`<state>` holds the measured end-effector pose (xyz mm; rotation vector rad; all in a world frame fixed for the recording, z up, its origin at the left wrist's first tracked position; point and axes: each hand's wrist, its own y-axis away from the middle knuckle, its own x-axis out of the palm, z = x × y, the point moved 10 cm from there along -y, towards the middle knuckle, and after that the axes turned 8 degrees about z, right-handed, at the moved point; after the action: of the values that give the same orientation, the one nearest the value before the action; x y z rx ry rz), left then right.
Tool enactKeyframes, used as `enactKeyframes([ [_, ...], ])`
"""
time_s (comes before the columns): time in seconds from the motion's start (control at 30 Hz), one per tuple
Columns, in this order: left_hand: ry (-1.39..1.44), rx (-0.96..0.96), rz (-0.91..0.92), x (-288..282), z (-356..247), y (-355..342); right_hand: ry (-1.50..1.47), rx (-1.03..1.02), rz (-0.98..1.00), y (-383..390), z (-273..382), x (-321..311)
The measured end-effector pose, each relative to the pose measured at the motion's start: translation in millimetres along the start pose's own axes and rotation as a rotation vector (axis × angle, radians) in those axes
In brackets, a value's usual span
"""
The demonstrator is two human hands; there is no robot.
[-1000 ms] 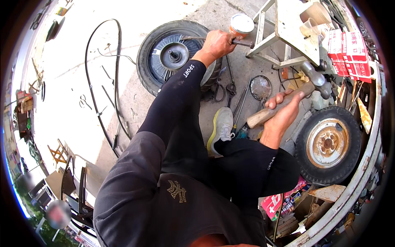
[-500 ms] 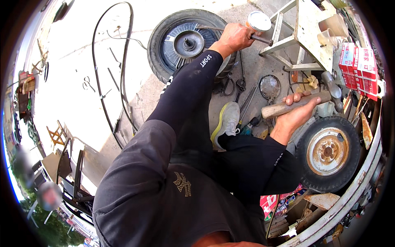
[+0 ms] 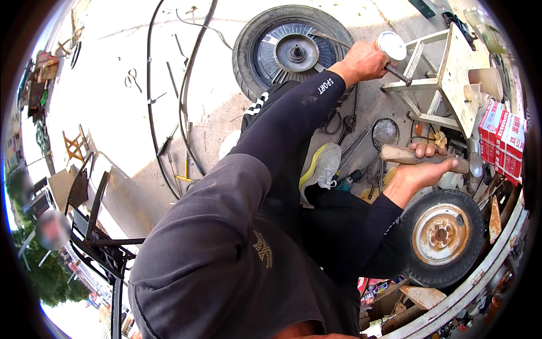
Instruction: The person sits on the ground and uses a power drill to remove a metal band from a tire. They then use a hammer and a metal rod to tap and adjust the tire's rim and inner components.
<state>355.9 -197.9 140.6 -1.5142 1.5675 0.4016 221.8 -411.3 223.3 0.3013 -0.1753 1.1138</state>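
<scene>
Possibly the steel pry bar [image 3: 398,74] slips: its far end reaches onto the face of the hub-motor wheel [image 3: 296,52], which lies axle up, and this view doesn't show whether the tip is seated under the tyre. Your left grip [image 3: 367,59] is wrapped tightly around the bar at the wheel's right edge, so a stray blow could catch your knuckles. Your right grip [image 3: 426,166] is curled round the wooden handle of the hammer [image 3: 401,155], close to its head, below and right of the wheel; held that short, a swing could land weakly. The white-lidded tin [image 3: 392,44], just right of the wheel, might get knocked. Concrete ground [image 3: 217,85] lies beneath, brightly sunlit left of the wheel. Around you is an open yard, with a white stool [image 3: 460,73] right of the wheel.
</scene>
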Motion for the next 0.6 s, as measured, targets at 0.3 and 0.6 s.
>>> enactKeyframes([
  [0.3, -0.070, -0.052, 0.056, 3, 14, -5, 0.075, 0.131, 0.056, 2, -14, 0],
  [0.6, -0.066, -0.034, 0.063, 5, 11, 2, 0.096, 0.413, 0.178, 28, -58, 14],
])
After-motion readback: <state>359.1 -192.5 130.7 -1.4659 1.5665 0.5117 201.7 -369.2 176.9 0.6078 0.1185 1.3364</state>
